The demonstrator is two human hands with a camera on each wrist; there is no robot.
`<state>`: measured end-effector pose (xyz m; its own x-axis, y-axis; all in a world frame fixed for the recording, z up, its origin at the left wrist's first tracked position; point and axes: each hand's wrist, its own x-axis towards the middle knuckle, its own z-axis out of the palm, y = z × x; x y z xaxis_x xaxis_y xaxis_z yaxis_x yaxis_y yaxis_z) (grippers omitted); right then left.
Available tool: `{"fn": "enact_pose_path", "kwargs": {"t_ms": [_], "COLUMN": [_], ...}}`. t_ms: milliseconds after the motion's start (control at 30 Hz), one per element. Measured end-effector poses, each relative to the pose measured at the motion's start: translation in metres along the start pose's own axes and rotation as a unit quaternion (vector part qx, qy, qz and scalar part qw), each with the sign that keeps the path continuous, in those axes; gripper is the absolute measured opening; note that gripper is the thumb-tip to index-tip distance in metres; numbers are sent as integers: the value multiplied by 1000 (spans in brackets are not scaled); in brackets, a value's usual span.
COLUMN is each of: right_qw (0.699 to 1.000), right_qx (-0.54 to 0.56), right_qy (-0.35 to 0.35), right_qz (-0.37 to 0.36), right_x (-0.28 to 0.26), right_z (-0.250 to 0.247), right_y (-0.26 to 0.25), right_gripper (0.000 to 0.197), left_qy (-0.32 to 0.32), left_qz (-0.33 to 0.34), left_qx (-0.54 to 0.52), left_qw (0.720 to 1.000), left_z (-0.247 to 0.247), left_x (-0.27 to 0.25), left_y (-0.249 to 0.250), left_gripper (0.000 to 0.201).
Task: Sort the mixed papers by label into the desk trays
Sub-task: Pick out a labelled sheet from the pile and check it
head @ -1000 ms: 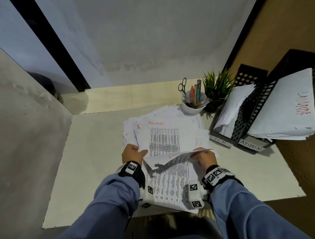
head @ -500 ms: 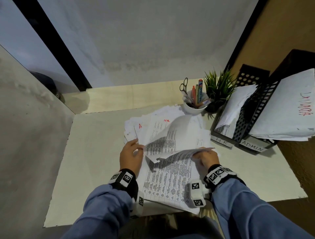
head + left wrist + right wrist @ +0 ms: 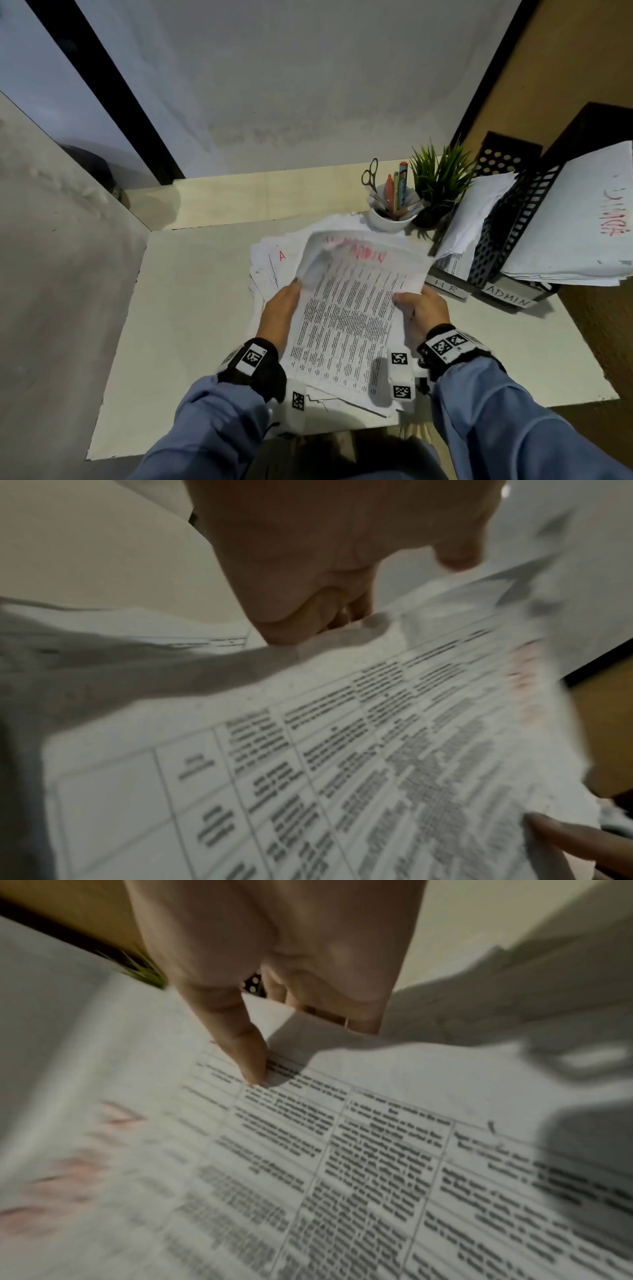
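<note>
Desk (image 3: pixel 191 308), pale and bare on its left part, meets a grey side wall at the far left. Pile (image 3: pixel 265 270) of loose white papers lies further right, fanned on the desk, with a red letter A showing on one of its sheets. Left hand (image 3: pixel 282 310) comes next, at the left edge of a printed sheet (image 3: pixel 349 308); in the left wrist view its fingers (image 3: pixel 308 620) curl down onto that edge and under it, the thumb (image 3: pixel 459 553) apart above the paper, so it grips the sheet there. The sheet is a table of blurred black text headed ADMIN in red, lifted off the pile and bowed, its top edge curling upward and smeared by motion. Right hand (image 3: pixel 423 313) holds the sheet's right edge: in the right wrist view the thumb (image 3: pixel 246 1056) presses on the printed face while the other fingers fold beneath, a pinch. Both wrists wear black bands with square markers, over blue sleeves.

Behind the sheet, toward the back of the desk, stands a white cup (image 3: pixel 392 214) with scissors and pens, and just beside it to the right a small green plant (image 3: pixel 440 178). Further right stand two black perforated trays side by side: the HR tray (image 3: pixel 448 286), with leaning papers in it, then the ADMIN tray (image 3: pixel 510 298), holding a thick white stack whose top sheet bears red handwriting.
</note>
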<state>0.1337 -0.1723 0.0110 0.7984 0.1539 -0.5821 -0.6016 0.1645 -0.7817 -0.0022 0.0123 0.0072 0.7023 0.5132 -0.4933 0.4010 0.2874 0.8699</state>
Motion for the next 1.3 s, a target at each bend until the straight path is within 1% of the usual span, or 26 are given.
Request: {"fn": "enact_pose_path", "kwargs": {"t_ms": [67, 100, 167, 200, 233, 300, 367, 400, 467, 533, 600, 633, 700, 733, 833, 867, 933, 967, 1000, 1033, 1067, 1100, 1133, 1167, 1233, 1300], "right_qw": [999, 997, 988, 980, 970, 945, 929, 927, 936, 943, 948, 955, 964, 963, 941, 936, 924, 910, 892, 876, 867, 874, 890, 910, 939, 942], "right_qx": [-28, -49, -98, -113, -120, -129, -124, -120, -140, -207, -234, -221, -182, -173, -173, -154, -106, -89, -91, -109, -135, -151, -163, -164, -164, -178], "right_qy": [-28, -38, -50, -58, -64, -75, -73, -73, -74, -75, -73, -65, -43, -34, -18, -1, 84, 138, 191, 243, 289, 312, 317, 292, 231, 210], "right_qz": [-33, -50, -110, -154, -201, -290, -342, -348, -314, -251, -201, -188, -190, -206, -290, -316, -358, -382, -399, -403, -383, -342, -286, -242, -193, -190], "right_x": [-7, -10, -18, -23, -28, -42, -52, -55, -55, -51, -44, -43, -41, -41, -37, -34, -28, -23, -16, -11, -2, 4, 12, 19, 31, 35], "right_z": [8, 12, 21, 25, 29, 34, 35, 33, 29, 21, 9, 4, -6, -13, -37, -46, -69, -84, -99, -112, -127, -136, -146, -156, -166, -169], "right_y": [-14, -20, -35, -43, -51, -67, -75, -75, -62, -42, -28, -27, -40, -50, -92, -107, -135, -146, -155, -164, -170, -174, -177, -180, -178, -179], "right_gripper": [33, 32, 28, 25, 22, 21, 27, 28, 29, 28, 28, 28, 30, 33, 29, 26, 25, 24, 25, 34, 47, 59, 68, 71, 60, 48], "left_qy": [-4, 0, 24, 41, 55, 64, 71, 71, 60, 38, -4, -34, -76, -88, -108, -111, -117, -120, -121, -122, -121, -118, -113, -107, -92, -84], "left_qz": [30, 55, 97, 119, 144, 204, 242, 245, 229, 179, 127, 120, 147, 169, 251, 281, 336, 365, 394, 422, 446, 459, 464, 463, 470, 480], "left_qx": [5, 15, 37, 56, 71, 88, 100, 108, 134, 163, 207, 246, 307, 312, 299, 285, 251, 237, 229, 226, 224, 222, 218, 222, 250, 297], "left_qw": [1000, 998, 994, 991, 985, 973, 962, 961, 962, 969, 970, 961, 937, 931, 914, 910, 900, 892, 882, 869, 858, 852, 851, 852, 841, 821], "left_z": [9, 14, 23, 25, 27, 28, 29, 29, 30, 30, 32, 33, 40, 46, 73, 84, 108, 122, 136, 151, 165, 179, 194, 208, 235, 259], "left_x": [-7, -10, -17, -18, -19, -22, -25, -24, -24, -24, -23, -22, -22, -21, -30, -34, -39, -41, -44, -46, -47, -47, -45, -44, -42, -44], "left_y": [18, 25, 44, 51, 60, 73, 79, 76, 66, 50, 37, 35, 45, 53, 89, 100, 119, 128, 137, 145, 151, 153, 154, 154, 153, 153], "left_gripper": [59, 57, 15, 12, 18, 21, 17, 17, 15, 4, 12, 15, 21, 22, 30, 28, 20, 18, 20, 26, 31, 35, 40, 45, 57, 66]}}
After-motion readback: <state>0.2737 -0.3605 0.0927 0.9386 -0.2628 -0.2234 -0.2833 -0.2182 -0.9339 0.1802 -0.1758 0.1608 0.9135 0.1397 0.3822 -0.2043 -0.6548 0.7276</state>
